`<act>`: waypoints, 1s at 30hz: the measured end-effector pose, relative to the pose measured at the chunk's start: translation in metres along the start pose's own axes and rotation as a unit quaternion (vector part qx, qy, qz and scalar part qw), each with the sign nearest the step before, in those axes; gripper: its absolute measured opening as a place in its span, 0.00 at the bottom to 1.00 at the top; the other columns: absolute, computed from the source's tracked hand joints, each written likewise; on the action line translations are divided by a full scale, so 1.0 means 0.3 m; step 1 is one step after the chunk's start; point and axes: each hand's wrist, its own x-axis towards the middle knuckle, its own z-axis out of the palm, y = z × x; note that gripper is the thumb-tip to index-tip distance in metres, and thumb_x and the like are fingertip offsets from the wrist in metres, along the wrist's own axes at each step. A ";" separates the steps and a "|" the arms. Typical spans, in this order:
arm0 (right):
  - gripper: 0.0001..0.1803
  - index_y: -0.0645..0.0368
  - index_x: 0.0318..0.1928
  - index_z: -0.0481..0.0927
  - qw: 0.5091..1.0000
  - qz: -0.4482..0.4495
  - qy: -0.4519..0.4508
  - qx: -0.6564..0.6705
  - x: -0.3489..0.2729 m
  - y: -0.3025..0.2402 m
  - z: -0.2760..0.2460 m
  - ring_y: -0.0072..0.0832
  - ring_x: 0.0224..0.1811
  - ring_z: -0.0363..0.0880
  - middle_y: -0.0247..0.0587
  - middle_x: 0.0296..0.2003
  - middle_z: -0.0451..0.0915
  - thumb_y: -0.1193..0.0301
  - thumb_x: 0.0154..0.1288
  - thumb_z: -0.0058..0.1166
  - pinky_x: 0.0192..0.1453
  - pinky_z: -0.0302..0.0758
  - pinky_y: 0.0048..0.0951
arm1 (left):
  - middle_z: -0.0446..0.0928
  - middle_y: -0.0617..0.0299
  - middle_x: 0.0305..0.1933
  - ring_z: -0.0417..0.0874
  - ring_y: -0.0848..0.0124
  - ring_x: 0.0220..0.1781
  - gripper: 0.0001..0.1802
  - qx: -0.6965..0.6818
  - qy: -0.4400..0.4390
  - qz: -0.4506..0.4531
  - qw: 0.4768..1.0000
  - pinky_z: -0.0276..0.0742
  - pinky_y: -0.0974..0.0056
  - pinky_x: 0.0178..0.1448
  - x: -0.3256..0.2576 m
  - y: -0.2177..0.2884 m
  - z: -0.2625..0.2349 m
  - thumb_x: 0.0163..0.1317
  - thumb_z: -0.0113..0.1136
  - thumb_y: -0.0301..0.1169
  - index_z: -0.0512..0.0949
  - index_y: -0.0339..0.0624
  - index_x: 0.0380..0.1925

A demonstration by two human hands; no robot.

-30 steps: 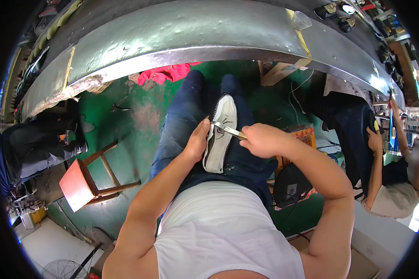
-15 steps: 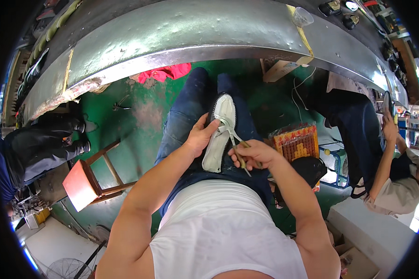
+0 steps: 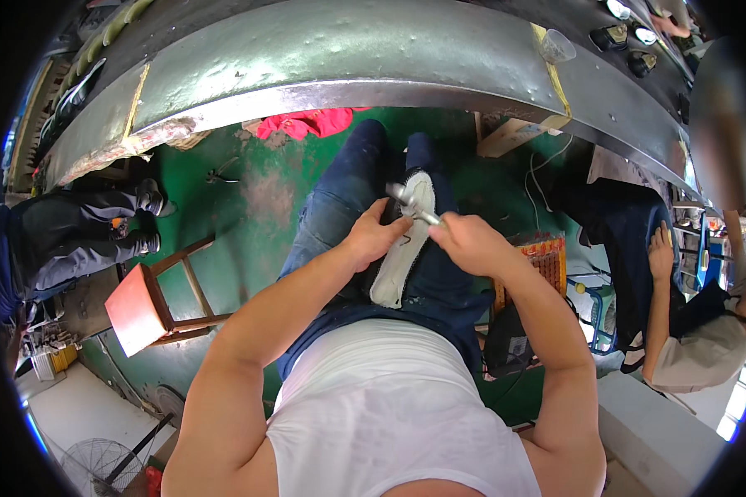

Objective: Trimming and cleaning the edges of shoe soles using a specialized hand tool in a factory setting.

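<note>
A pale, long shoe piece with a stitched or pleated dark edge (image 3: 392, 273), looking like a shoe upper on a last, lies lengthwise on my lap, toe end away from me. My left hand (image 3: 375, 238) grips its left side near the middle, thumb on its surface. In my right hand (image 3: 471, 243), fingers wrapped round, is a metal tool (image 3: 425, 216) that looks like pincers. Its head, blurred by motion, is over the upper part of the shoe piece, close to my left fingertips. A small dark curved mark shows on the pale surface below.
A metal-covered bench (image 3: 331, 54) spans the far side. A red-seated stool (image 3: 133, 306) stands left on the green floor, with pliers-like tool (image 3: 220, 176) and red cloth (image 3: 311, 124) beyond. A beaded seat (image 3: 547, 257) is at right. Other people sit on both sides.
My right hand has risen and turned, bringing the tool's head across the shoe piece from its right side. The shoe piece has tilted slightly. The view has shifted a little.
</note>
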 end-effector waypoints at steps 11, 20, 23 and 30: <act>0.23 0.74 0.55 0.73 0.986 -0.077 -0.103 -0.103 -0.176 -0.012 0.070 0.49 0.41 0.82 0.60 0.36 0.81 0.68 0.65 0.54 0.49 0.79 0.42 | 0.73 0.55 0.64 0.72 0.61 0.64 0.45 0.016 -0.089 -0.113 0.990 0.68 0.50 0.59 -0.004 0.091 -0.079 0.57 0.73 0.44 0.60 0.42 0.69; 0.17 0.63 0.47 0.78 0.987 -0.025 -0.034 -0.154 -0.147 -0.020 0.152 0.48 0.39 0.83 0.51 0.35 0.81 0.63 0.67 0.56 0.45 0.78 0.43 | 0.75 0.51 0.61 0.76 0.60 0.61 0.40 -0.009 -0.081 -0.066 0.994 0.73 0.53 0.60 -0.019 0.063 -0.079 0.60 0.70 0.43 0.63 0.41 0.68; 0.17 0.60 0.49 0.78 0.998 0.002 -0.046 -0.047 -0.217 0.022 0.179 0.51 0.42 0.82 0.54 0.39 0.82 0.61 0.67 0.56 0.46 0.77 0.46 | 0.74 0.48 0.62 0.74 0.60 0.64 0.42 0.031 -0.044 0.020 0.998 0.71 0.59 0.65 0.035 -0.068 -0.085 0.60 0.69 0.42 0.61 0.41 0.70; 0.16 0.64 0.47 0.77 0.986 0.119 -0.115 0.010 -0.274 0.006 0.168 0.51 0.42 0.82 0.55 0.39 0.81 0.65 0.66 0.57 0.47 0.77 0.45 | 0.51 0.56 0.78 0.55 0.68 0.76 0.55 -0.034 -0.155 0.080 0.984 0.51 0.64 0.77 -0.106 -0.091 -0.068 0.66 0.62 0.28 0.30 0.54 0.78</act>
